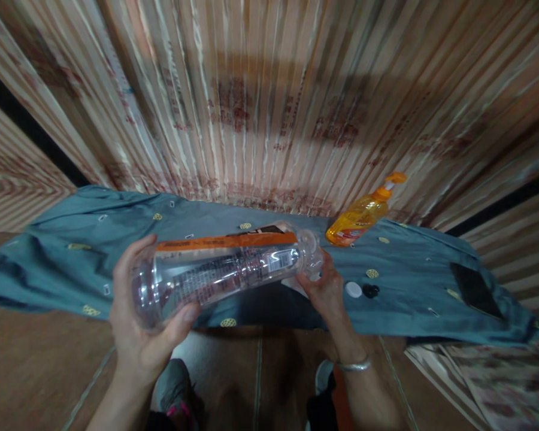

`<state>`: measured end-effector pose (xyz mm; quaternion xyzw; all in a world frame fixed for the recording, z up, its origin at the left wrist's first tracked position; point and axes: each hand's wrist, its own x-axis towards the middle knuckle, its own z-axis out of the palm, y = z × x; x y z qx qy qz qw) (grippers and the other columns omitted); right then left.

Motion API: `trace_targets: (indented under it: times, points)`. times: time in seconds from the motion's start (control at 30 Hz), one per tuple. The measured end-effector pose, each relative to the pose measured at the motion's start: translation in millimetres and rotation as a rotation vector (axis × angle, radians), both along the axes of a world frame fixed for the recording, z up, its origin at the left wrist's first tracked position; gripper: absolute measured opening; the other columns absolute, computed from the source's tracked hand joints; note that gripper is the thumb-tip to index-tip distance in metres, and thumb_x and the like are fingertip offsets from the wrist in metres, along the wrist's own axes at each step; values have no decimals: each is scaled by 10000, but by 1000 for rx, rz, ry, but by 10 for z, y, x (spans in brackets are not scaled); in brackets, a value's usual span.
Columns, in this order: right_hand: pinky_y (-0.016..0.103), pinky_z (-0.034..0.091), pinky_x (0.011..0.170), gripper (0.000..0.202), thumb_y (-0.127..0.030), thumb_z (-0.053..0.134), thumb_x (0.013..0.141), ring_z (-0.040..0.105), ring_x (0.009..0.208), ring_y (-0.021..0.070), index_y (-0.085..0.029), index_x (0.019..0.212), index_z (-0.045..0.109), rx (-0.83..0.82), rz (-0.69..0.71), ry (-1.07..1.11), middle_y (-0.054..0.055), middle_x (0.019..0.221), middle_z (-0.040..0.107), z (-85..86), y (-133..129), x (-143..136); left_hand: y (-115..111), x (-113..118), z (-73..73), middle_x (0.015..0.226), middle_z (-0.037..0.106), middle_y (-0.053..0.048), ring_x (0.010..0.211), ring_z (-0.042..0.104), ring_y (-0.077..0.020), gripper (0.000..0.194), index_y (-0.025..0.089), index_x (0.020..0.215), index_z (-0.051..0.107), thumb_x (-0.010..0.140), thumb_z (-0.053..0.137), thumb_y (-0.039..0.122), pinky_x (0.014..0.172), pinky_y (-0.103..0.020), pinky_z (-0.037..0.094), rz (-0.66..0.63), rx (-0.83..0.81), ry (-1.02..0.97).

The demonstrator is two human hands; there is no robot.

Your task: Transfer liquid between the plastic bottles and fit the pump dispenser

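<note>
A large clear plastic bottle (224,266) with an orange-edged label lies sideways in the air above the cloth-covered surface, its neck to the right. Around its base wraps my left hand (139,323), thumb on the near side. My right hand (326,287), with a silver bangle at the wrist, grips the neck end. The bottle looks empty. Just beyond my right hand stands a pump bottle (357,221) of orange liquid. A white round lid (353,290) and a small black object (371,291) lie right of my right hand.
Blue-green patterned cloth (408,305) covers the long narrow surface. A dark flat rectangular object (475,290) rests near its right end. Striped curtains (269,120) hang behind and at both sides. Shoes (174,383) show on the tiled floor below.
</note>
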<state>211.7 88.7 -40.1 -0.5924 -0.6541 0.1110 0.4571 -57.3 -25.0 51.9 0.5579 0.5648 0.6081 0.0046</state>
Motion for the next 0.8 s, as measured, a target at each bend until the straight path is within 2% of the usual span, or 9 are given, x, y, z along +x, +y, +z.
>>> trace_targets:
  times: [0.13, 0.37, 0.5, 0.6, 0.8]
  points:
    - [423, 624, 774, 574, -503, 686, 780, 774, 916, 315, -199, 1260, 610, -2, 1, -2, 125, 1075, 791, 10, 13, 0, 20, -14, -23, 1248, 623, -33, 1098, 618, -289, 811, 348, 1460, 521, 711, 741, 569, 913, -432, 522, 5, 20, 28]
    - [436, 609, 778, 613, -558, 683, 779, 771, 929, 330, -189, 1264, 618, -19, 0, -2, 129, 1072, 792, 16, 41, 18, 79, 11, -72, 1146, 642, -39, 1021, 638, -251, 780, 260, 1408, 551, 718, 767, 554, 867, -380, 531, -27, 73, -6]
    - [453, 606, 788, 649, -604, 669, 777, 769, 930, 337, -179, 1266, 623, -30, 13, 15, 140, 1064, 793, 31, 43, 27, 90, 9, -79, 1138, 652, -39, 997, 645, -242, 792, 245, 1417, 531, 717, 785, 515, 844, -365, 533, -62, 51, -39]
    - [460, 606, 788, 656, -626, 660, 778, 767, 936, 338, -174, 1254, 631, -24, 23, 12, 146, 1073, 791, 39, 45, 27, 85, -1, -70, 1161, 649, -45, 1035, 639, -244, 799, 232, 1410, 538, 708, 798, 510, 882, -366, 524, -54, 53, -35]
    - [438, 610, 788, 678, -654, 650, 779, 769, 949, 329, -173, 1256, 628, -20, 30, 14, 142, 1078, 791, 44, 63, 18, 86, 7, -51, 1172, 656, -54, 1026, 646, -262, 810, 229, 1381, 552, 689, 780, 583, 896, -407, 532, -7, 46, -17]
